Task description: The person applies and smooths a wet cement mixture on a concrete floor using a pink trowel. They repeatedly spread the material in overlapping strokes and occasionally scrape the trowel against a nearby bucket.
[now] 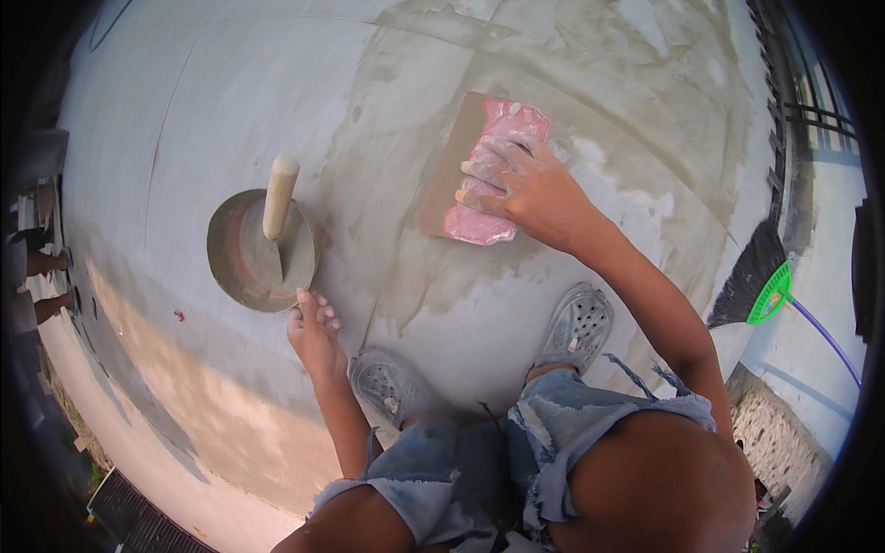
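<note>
My right hand point(527, 189) presses down on a flat rectangular float point(445, 189), its fingers curled over the pink, white-smeared top. The float lies on the floor, where wet grey-brown cement slurry point(406, 240) spreads around it. My left hand point(316, 330) pinches the near rim of a round metal pan point(247, 288), thumb at the edge. Inside the pan stands a trowel point(280, 198), its pale, rounded handle sticking up and leaning slightly. Some of its blade shows; the rest is hidden in the pan.
My feet in grey clogs point(576, 327) are just behind the slurry. A broom point(761, 286) with black bristles and a green head lies against the right-hand wall point(820, 350). Another person's legs point(46, 286) show at the far left. Sunlight falls on the floor at lower left.
</note>
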The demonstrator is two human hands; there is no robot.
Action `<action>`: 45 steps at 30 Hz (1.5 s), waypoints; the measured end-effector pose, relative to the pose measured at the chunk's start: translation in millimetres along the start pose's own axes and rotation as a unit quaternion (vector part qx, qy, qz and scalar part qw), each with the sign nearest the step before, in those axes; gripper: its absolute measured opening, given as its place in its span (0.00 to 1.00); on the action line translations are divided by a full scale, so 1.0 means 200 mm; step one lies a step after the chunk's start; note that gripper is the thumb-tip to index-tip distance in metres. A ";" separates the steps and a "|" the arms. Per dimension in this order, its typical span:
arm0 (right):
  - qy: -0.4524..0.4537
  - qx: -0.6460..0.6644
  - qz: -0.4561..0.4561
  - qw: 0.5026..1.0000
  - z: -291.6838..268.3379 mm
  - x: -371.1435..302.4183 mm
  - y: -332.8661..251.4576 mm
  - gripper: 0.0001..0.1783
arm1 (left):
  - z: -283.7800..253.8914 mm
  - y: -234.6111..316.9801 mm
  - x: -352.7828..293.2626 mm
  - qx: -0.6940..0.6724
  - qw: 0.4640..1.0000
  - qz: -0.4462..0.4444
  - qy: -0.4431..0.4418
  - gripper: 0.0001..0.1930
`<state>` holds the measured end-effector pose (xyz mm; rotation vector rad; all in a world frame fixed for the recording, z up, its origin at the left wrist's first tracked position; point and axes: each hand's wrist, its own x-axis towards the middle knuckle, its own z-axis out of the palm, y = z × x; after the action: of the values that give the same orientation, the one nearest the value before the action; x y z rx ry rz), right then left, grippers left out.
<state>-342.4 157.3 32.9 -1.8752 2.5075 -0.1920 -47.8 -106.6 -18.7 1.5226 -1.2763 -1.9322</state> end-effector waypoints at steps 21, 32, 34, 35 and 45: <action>0.045 0.125 0.699 0.703 -0.76 -1.25 -0.04 0.21 | 0.07 -0.09 -0.01 0.005 0.999 0.014 0.047 0.31; 0.025 0.201 0.901 0.383 -0.72 -2.31 -0.84 0.16 | -0.01 -0.18 -0.19 0.379 0.873 0.217 -0.217 0.24; 0.058 0.255 0.906 0.334 -0.65 -2.26 -0.89 0.15 | 0.00 -0.15 -0.21 0.405 0.853 0.223 -0.242 0.24; 0.074 0.281 0.906 0.309 -0.60 -2.27 -0.92 0.15 | 0.00 -0.15 -0.21 0.414 0.847 0.222 -0.248 0.24; 0.157 0.215 0.879 0.395 -0.40 -2.00 -0.53 0.13 | -0.04 -0.17 -0.23 0.435 0.841 0.267 -0.180 0.23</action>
<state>-132.6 517.4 95.4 1.4460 2.5111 -0.8727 -17.2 -57.9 -20.5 0.8991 -2.6531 -1.3263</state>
